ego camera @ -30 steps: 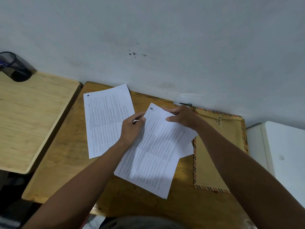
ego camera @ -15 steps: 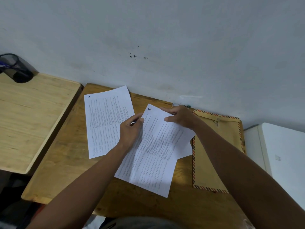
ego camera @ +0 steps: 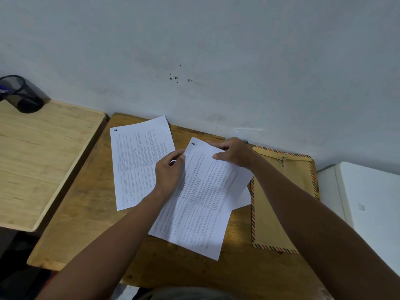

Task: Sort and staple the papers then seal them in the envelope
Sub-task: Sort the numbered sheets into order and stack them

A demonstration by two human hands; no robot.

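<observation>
A printed sheet marked with a dark number at its top corner [ego camera: 201, 200] lies tilted across the middle of the wooden desk [ego camera: 86, 213]. My left hand [ego camera: 170, 172] pinches its upper left edge. My right hand [ego camera: 233, 153] holds its top right edge, thumb on top. Another white sheet [ego camera: 242, 198] shows underneath it at the right. A separate printed sheet [ego camera: 136, 161] lies flat at the left, apart from the hands. A brown envelope with a striped border [ego camera: 279, 204] lies at the right, partly under my right forearm.
A lighter wooden table [ego camera: 39, 156] stands to the left with a black mesh holder [ego camera: 19, 94] at its back. A white box-like surface [ego camera: 372, 202] sits at the far right. The wall runs right behind the desk. A small dark item [ego camera: 245, 141] peeks out behind my right hand.
The tilted sheet and both hands have shifted slightly to the left and back. Both hands keep their hold on its top edge.
</observation>
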